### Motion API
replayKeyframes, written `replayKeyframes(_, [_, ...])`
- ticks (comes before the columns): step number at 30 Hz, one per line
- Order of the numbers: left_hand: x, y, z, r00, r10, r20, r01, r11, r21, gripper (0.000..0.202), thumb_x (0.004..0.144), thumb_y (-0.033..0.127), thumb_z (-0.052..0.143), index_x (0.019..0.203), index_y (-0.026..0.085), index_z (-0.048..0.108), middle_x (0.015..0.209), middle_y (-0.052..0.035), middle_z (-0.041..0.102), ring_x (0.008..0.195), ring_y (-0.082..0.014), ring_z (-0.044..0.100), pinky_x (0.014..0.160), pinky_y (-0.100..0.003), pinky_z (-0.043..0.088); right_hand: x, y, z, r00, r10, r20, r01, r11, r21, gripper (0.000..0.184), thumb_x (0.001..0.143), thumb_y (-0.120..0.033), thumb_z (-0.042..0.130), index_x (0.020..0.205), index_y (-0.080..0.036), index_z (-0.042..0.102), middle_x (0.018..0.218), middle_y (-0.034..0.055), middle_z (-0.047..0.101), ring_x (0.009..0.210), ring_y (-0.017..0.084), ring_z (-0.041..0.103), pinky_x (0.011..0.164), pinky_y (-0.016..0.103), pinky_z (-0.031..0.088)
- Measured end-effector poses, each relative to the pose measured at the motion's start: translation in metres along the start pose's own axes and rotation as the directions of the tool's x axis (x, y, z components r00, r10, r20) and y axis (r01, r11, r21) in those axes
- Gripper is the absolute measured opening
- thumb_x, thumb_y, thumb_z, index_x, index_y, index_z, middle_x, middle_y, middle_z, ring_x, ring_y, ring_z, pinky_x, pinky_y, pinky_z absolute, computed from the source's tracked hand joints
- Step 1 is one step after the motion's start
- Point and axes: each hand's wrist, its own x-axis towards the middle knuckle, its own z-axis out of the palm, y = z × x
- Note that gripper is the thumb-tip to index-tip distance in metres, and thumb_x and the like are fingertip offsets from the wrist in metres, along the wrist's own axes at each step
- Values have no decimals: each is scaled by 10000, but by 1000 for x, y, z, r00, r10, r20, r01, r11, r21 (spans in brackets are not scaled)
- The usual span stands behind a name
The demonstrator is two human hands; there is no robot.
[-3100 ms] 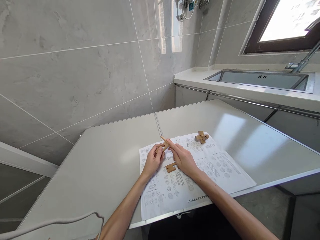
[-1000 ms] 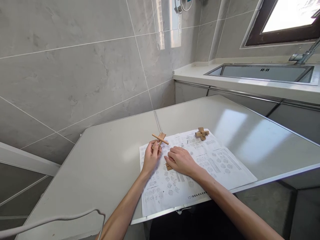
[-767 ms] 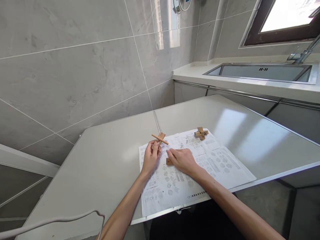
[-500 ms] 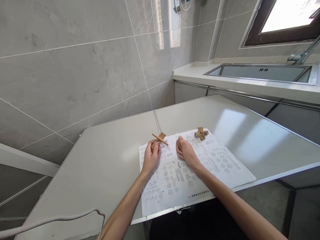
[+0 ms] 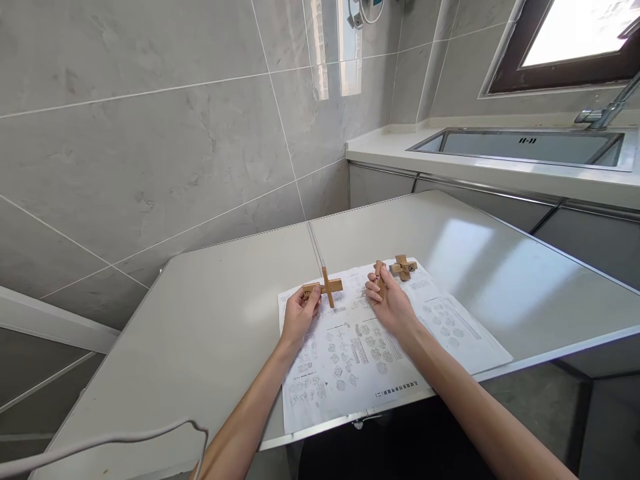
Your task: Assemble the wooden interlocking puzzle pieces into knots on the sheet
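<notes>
Grey tiles with pale joints line the wall (image 5: 150, 167), and below it stretches a pale, glossy desk (image 5: 225, 307). On the right, a white counter (image 5: 370, 143) holds a steel sink (image 5: 500, 143) with a tap (image 5: 607, 112), under a dark-framed window (image 5: 565, 63). Across the desk's near edge lies a white sheet of paper (image 5: 345, 403) printed with small drawings. At the lower left runs a light cable (image 5: 125, 437). Over the sheet, the left hand (image 5: 299, 317) pinches the left end of two crossed sticks (image 5: 329, 288), thumb and fingers closed on the wood. The right hand (image 5: 395, 308), fingers curled in, grips a short wooden piece (image 5: 381, 283), its top poking out above the thumb. Just beyond that hand, at the sheet's far right corner, sits a cross-shaped wooden block (image 5: 403, 268).
</notes>
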Motion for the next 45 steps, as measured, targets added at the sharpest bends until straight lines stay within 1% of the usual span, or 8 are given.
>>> replayKeyframes(5, [-2,5,0,999,-34,36,37,993,-113,469,844,617,765,839,166,636,648,47,440,527,-68,325,490,-229,294,-1,-1,-1,987,113,113,-103,990,-92,248,964,-440,713,1113,-271,610,691,-85,431,432,56,270,338,145,302])
replayKeyframes(11, [-3,7,0,988,-99,119,120,974,-193,480,880,635,718,820,185,563,571,81,331,499,-74,280,471,-219,287,-6,1,5,945,278,170,-265,959,-95,141,958,-251,704,1077,-222,634,827,-22,561,570,64,472,449,142,441])
replayKeyframes(15, [-2,4,-2,977,-115,178,148,972,-184,477,896,639,698,841,191,545,586,83,321,505,-81,290,478,-219,282,-9,-2,9,922,301,243,-282,953,-111,201,953,-310,762,1080,-254,616,770,-42,556,513,51,411,383,109,351])
replayKeyframes(19, [-3,3,-2,972,-127,196,160,973,-165,490,886,641,711,819,194,523,581,95,255,510,-84,243,498,-223,259,-12,-4,11,911,297,286,-253,951,-180,229,953,-363,770,1057,-206,640,639,-89,458,421,26,229,352,126,269])
replayKeyframes(25, [-4,2,-2,938,-159,310,208,969,-135,477,900,628,701,836,194,517,582,101,238,518,-84,184,504,-230,195,-16,-5,15,895,286,342,-192,939,-285,317,937,-454,775,884,-216,573,588,-99,420,413,27,148,371,168,179])
replayKeyframes(33, [-6,3,0,905,-172,390,219,973,-79,473,907,639,683,914,184,555,585,100,245,527,-87,174,505,-233,166,-15,1,7,843,367,393,-157,867,-474,359,946,-528,733,892,-194,614,525,-102,404,395,30,178,404,206,147])
replayKeyframes(38, [-8,3,0,903,-168,396,202,978,-46,485,910,649,672,960,174,586,598,97,230,537,-87,150,513,-241,142,-15,2,6,837,378,396,-107,822,-560,376,956,-547,708,991,-174,681,493,-106,408,384,35,209,410,212,148])
replayKeyframes(45, [-9,4,0,893,-172,415,205,978,-34,468,918,628,676,978,170,599,605,91,247,542,-85,168,522,-248,150,-16,1,6,850,365,379,-87,808,-582,335,938,-514,733,947,-182,693,447,-116,385,370,44,210,392,209,158])
